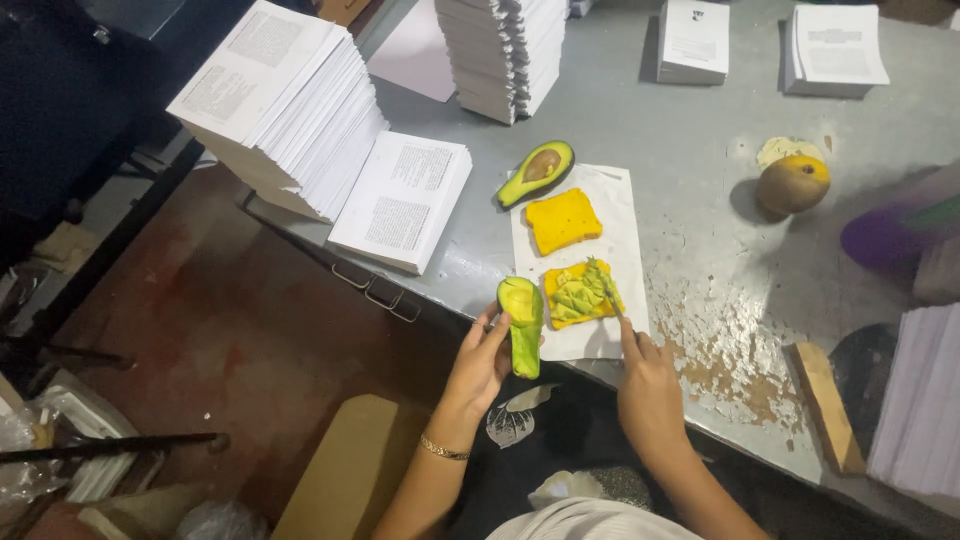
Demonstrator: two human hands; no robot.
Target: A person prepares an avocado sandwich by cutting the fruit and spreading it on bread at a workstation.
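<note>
The grey bench [700, 150] carries a white paper sheet [625, 215] near its front edge. On it lies a toast slice [582, 294] spread with avocado mash. Left hand [480, 365]: grip clamped on an avocado half [522, 322] (held off the bench edge). Right hand [648, 385]: grip closed on a fork [608, 288] touching the mash.

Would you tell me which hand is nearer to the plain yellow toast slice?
Right. The right hand sits just below the white paper carrying the plain toast; the left hand is off the table edge, holding an avocado half.
</note>
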